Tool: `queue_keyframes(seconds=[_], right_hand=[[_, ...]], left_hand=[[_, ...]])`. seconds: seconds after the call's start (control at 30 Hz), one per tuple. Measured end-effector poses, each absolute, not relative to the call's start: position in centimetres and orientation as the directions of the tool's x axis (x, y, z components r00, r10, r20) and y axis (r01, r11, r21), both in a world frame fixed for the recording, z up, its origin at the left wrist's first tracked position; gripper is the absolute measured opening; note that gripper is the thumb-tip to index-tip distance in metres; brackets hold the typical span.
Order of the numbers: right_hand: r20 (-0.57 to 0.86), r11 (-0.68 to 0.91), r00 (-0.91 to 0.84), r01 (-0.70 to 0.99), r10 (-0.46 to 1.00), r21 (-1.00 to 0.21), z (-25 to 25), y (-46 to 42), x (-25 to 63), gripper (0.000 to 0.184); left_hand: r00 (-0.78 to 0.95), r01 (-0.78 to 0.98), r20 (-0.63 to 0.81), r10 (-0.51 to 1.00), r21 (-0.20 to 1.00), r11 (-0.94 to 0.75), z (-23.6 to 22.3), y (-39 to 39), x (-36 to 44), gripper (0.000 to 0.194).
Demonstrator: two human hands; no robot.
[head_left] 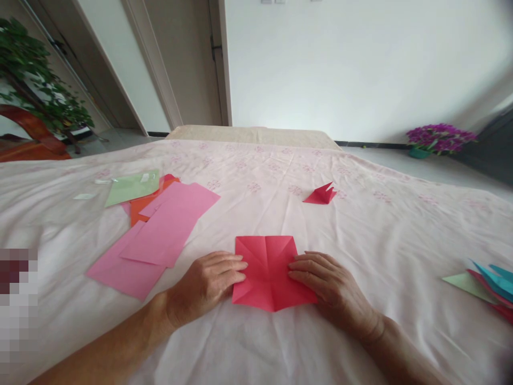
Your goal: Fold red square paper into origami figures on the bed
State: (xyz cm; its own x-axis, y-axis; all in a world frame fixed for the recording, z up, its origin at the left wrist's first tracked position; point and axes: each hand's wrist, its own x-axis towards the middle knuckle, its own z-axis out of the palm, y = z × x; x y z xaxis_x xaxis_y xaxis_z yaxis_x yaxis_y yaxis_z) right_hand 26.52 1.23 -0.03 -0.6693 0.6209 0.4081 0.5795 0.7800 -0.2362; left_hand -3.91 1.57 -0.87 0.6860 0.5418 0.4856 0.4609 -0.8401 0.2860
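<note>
A square sheet of red paper [266,272] with crossing fold creases lies in front of me, its near edge bent slightly upward. My left hand [210,280] is at its left edge, fingertips on top and thumb out of sight. At the right edge my right hand [326,278] grips the sheet the same way, fingers together over the paper. Beyond the sheet stands a small folded red paper piece [321,194] with pointed tips, apart from both hands.
Pink paper sheets [168,224], an orange sheet [142,208] and a light green packet [134,187] lie to the left on the pale tablecloth [256,187]. Several folded coloured papers [492,283] sit at the right edge. Purple flowers [441,138] stand on the floor beyond.
</note>
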Motion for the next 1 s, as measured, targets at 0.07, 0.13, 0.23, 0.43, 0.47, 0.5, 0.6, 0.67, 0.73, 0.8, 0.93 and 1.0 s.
queue_keyframes(seconds=[0.07,0.13,0.23,0.43,0.47,0.5,0.6,0.67,0.73,0.8,0.93,1.0], right_hand=[[0.378,0.746,-0.644,0.592,0.665,-0.305,0.1,1.4,26.4,0.024],[0.335,0.695,-0.610,0.601,0.718,-0.396,0.1,1.6,26.3,0.021],[0.274,0.588,-0.528,0.634,0.804,-0.502,0.1,1.9,25.8,0.021],[0.222,0.388,-0.327,0.849,0.919,-0.359,-0.3,2.9,23.9,0.033],[0.224,0.368,-0.308,0.873,0.925,-0.321,-0.4,3.0,23.7,0.033],[0.225,0.352,-0.294,0.889,0.929,-0.292,-0.4,3.1,23.5,0.032],[0.245,0.332,-0.275,0.914,0.930,-0.235,-0.5,3.3,23.2,0.031],[0.283,0.325,-0.264,0.925,0.922,-0.198,-0.6,3.2,23.1,0.031],[0.308,0.319,-0.260,0.934,0.915,-0.161,-0.7,3.1,23.1,0.030],[0.316,0.307,-0.254,0.943,0.914,-0.129,-0.8,3.1,23.1,0.029],[0.316,0.284,-0.242,0.954,0.918,-0.095,-0.9,3.2,23.0,0.027],[0.318,0.282,-0.241,0.955,0.917,-0.090,-0.9,3.2,23.0,0.027]], left_hand=[[0.655,0.473,0.508,0.559,0.301,-0.828,-1.1,1.4,-3.8,0.017],[0.612,0.483,0.515,0.600,0.358,-0.799,-1.4,1.4,-3.6,0.013],[0.511,0.546,0.459,0.727,0.479,-0.687,-1.6,1.5,-3.1,0.009],[0.310,0.741,0.322,0.895,0.508,-0.439,-0.9,1.6,-1.9,0.009],[0.294,0.765,0.318,0.901,0.487,-0.421,-0.9,1.7,-1.8,0.009],[0.284,0.784,0.321,0.904,0.464,-0.411,-0.8,1.8,-1.8,0.008],[0.277,0.816,0.350,0.895,0.406,-0.411,-1.0,2.3,-2.0,0.017],[0.275,0.821,0.376,0.885,0.387,-0.420,-1.1,2.7,-2.1,0.026],[0.275,0.820,0.396,0.876,0.379,-0.429,-1.2,3.0,-2.1,0.029],[0.275,0.823,0.392,0.878,0.377,-0.426,-1.2,3.0,-2.0,0.028],[0.255,0.833,0.346,0.903,0.395,-0.387,-1.0,2.7,-1.7,0.027],[0.243,0.833,0.341,0.908,0.406,-0.376,-1.0,2.6,-1.6,0.026]])
